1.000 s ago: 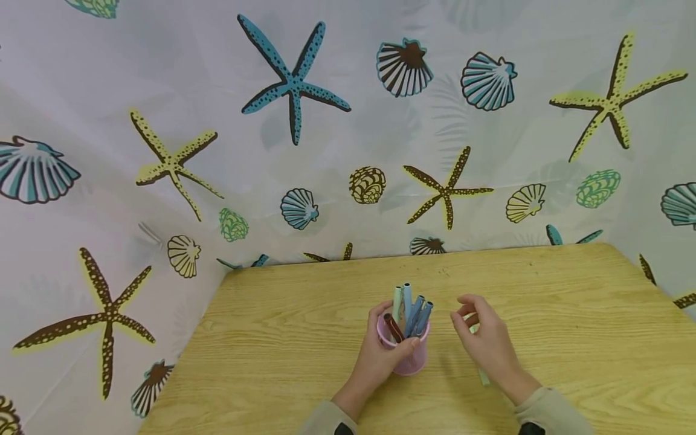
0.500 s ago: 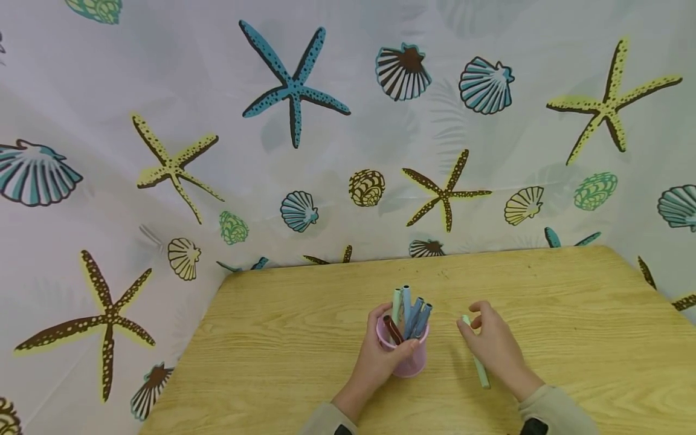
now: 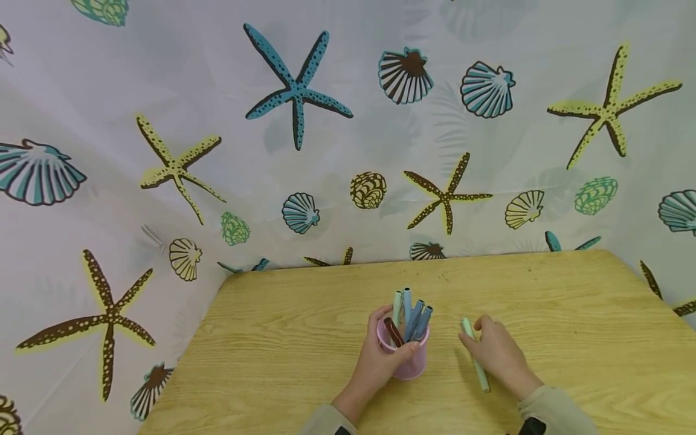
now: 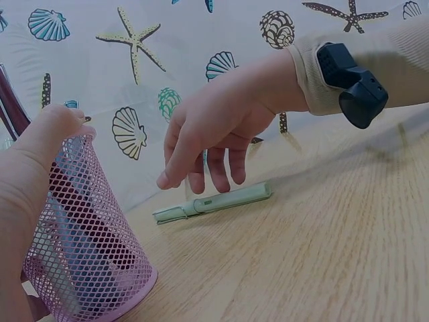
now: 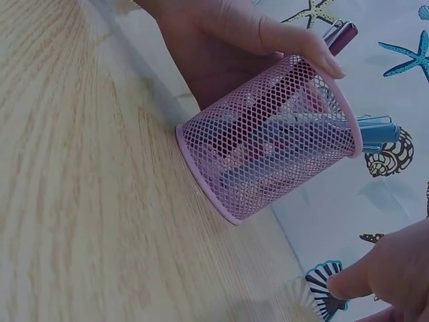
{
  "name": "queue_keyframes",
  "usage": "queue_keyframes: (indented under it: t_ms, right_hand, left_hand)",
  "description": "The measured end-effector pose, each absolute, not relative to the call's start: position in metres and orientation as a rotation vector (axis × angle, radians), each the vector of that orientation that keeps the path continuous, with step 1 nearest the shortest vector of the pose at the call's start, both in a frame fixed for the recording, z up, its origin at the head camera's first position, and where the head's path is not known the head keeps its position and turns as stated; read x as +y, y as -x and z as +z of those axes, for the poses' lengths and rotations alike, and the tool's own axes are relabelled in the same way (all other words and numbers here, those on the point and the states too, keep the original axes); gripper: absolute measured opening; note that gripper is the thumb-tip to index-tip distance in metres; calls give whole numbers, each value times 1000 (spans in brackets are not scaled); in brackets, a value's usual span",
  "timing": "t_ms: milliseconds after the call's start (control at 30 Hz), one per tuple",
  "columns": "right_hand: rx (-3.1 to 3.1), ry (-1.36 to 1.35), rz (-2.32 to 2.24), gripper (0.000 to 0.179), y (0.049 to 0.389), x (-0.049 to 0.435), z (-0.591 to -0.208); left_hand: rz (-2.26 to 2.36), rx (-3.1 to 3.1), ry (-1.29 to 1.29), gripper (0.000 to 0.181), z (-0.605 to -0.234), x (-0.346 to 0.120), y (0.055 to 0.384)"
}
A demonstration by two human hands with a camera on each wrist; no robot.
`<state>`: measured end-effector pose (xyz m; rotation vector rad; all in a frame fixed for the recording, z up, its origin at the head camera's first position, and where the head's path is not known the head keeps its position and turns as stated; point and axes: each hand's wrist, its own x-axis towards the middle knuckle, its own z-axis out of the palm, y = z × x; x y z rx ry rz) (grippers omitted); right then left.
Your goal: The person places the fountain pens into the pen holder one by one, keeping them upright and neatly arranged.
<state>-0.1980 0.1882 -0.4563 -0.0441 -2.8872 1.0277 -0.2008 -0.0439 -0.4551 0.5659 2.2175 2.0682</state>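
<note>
A pink mesh pen cup (image 3: 414, 362) stands on the table, and my left hand (image 3: 374, 361) grips it around the side, thumb at the rim. Inside are several pens: a pale green one (image 3: 397, 305), blue ones (image 3: 414, 317) and a dark red one (image 3: 393, 331). Another light green pen (image 4: 231, 200) lies on the wood to the right of the cup. My right hand (image 3: 499, 351) hovers over that pen with its fingers loosely bent downward and apart from the thumb. In the left wrist view, the right fingertips (image 4: 220, 184) hang just above the pen's barrel.
The wooden table (image 3: 293, 338) extends to both sides of the hands. A white cloth (image 3: 348, 121) printed with starfish and shells rises behind the table and along its left and right sides. A dark wrist device (image 4: 352, 84) sits on the right sleeve.
My right hand has shifted slightly right and lower, uncovering more of the green pen on the table. My left hand keeps its grip on the pen cup.
</note>
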Motion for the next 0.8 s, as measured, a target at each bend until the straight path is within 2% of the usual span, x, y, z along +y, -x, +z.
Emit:
queue_keyframes:
  t_ms: [500,800]
  right_hand:
    - [-2982,103,951,35,205,180,-468]
    - [-2999,91,893,24,207,179,-469]
  left_hand:
    - [2075,2231,-595,75,-457,-45,200]
    - [2064,2237,-586,75,-461,-46,203]
